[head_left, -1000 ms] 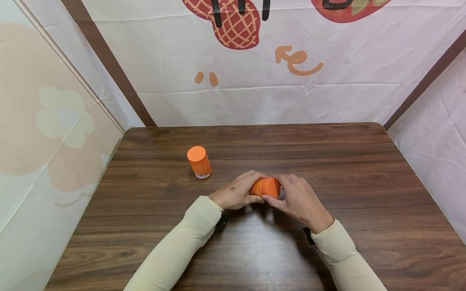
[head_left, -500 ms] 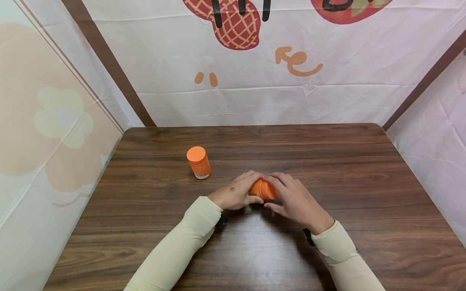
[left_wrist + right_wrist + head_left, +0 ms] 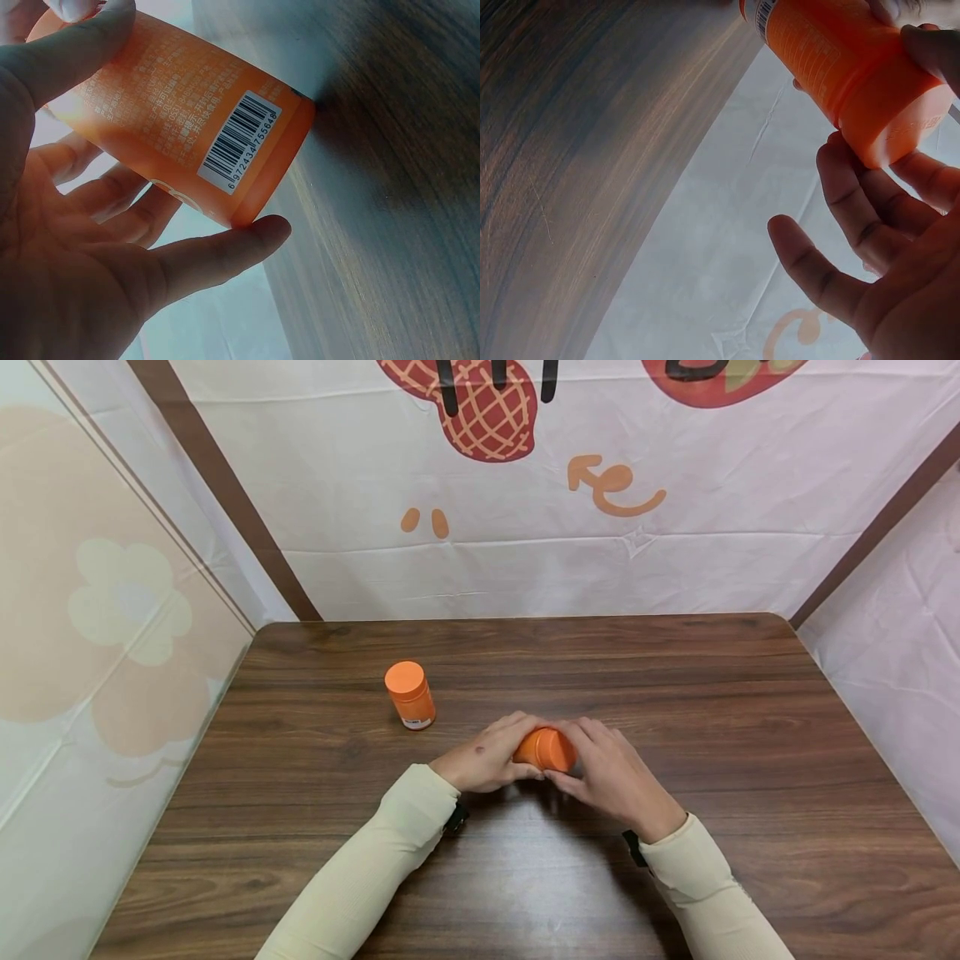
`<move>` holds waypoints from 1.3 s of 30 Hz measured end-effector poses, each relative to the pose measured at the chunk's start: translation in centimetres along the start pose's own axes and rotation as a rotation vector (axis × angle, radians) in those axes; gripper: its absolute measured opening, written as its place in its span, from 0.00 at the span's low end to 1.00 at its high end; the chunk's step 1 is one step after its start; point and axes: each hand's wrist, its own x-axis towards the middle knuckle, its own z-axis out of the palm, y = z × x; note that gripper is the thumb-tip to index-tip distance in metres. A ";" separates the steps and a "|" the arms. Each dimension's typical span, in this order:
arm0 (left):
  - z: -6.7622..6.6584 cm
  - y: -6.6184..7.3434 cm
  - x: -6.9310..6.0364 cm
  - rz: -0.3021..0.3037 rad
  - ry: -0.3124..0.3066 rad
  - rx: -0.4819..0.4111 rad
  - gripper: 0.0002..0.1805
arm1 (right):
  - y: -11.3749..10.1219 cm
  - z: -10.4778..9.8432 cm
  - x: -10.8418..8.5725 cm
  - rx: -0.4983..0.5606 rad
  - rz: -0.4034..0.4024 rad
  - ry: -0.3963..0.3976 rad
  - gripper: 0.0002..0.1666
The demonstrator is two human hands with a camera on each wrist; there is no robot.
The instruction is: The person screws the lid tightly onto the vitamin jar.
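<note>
My left hand holds an orange plastic jar by its body, tilted with its lid to the right. In the left wrist view, the jar's printed side and white barcode label face the camera, and one finger lies along its base edge. At the other end my right hand grips the orange lid between thumb and fingers, with the little finger held away from it. The lid sits on the jar. A second orange jar stands upright on the table, left of and beyond my hands, its lid on.
The brown wood-grain table has a far edge close to a white printed cloth backdrop. More cloth hangs at the left and right sides. Dark straps show at both wrists, beside pale sleeves.
Half a second ago my right hand's thumb stood apart from the lid and its fingers reached farther over it. Now thumb and fingers are back around the lid. The left hand stays still.
</note>
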 end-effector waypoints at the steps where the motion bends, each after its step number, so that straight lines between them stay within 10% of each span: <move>1: 0.0 0.0 0.0 -0.003 0.000 0.004 0.32 | 0.0 0.0 0.0 -0.001 0.009 -0.002 0.36; 39: 0.0 0.0 0.0 0.001 0.002 -0.017 0.31 | 0.5 -0.4 -0.4 0.066 -0.084 -0.009 0.37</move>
